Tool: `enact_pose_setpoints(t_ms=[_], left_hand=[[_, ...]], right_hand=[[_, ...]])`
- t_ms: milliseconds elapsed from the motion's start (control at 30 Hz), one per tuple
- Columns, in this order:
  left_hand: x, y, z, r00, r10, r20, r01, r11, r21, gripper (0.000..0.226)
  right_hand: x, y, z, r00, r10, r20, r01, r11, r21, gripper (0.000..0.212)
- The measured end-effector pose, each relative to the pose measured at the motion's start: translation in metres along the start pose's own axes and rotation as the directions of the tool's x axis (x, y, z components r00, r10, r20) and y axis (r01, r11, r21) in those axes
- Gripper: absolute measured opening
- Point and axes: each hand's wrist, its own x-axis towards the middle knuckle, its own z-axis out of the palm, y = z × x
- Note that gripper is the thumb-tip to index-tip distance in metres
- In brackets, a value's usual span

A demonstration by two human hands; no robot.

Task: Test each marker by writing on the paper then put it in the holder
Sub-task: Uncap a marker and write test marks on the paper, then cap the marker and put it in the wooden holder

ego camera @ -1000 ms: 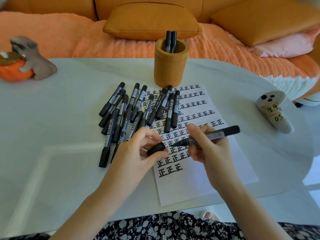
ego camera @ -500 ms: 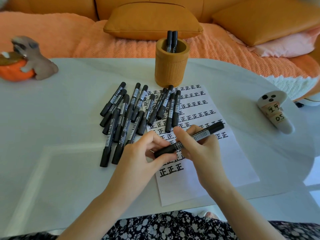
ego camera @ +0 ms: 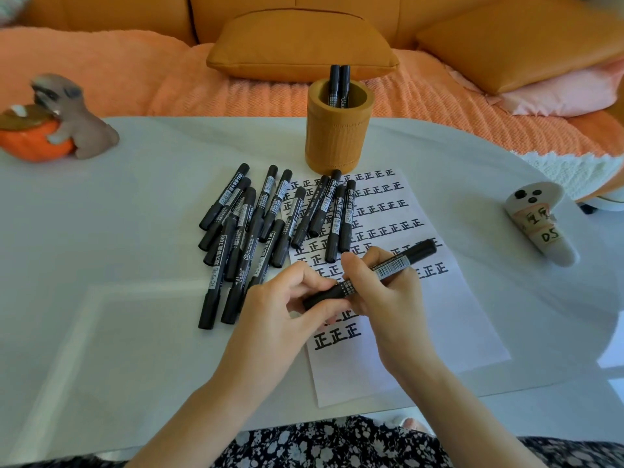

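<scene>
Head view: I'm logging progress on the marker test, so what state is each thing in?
Held marker, capped, raised over the paper.
Left hand, fingers pinch its cap end.
Right hand, fingers grip its barrel.
Holder, upright, two markers standing inside.
Loose markers, capped, lying heaped on table and paper.
Paper, flat, mostly written over, bottom blank.

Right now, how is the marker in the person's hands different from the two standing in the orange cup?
The held marker lies slanted over the paper; the two markers in the holder stand upright. The left hand and right hand grip the held marker; nothing touches the two markers in the holder. All share black bodies with white printed labels.
</scene>
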Motion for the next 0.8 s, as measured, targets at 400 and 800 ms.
enact_pose_setpoints(t_ms=[400,800], left_hand=[[0.008,0.010,-0.013,0.992,0.065,-0.104,-0.052,0.991,0.122,0.018],[0.012,0.006,-0.014,0.990,0.082,-0.111,-0.065,0.987,0.146,0.039]], right_hand=[[0.001,-0.011,-0.011,0.987,-0.129,0.095,0.154,0.927,-0.341,0.050],[0.019,0.006,-0.018,0.697,-0.596,0.399,0.694,0.420,-0.585,0.011]])
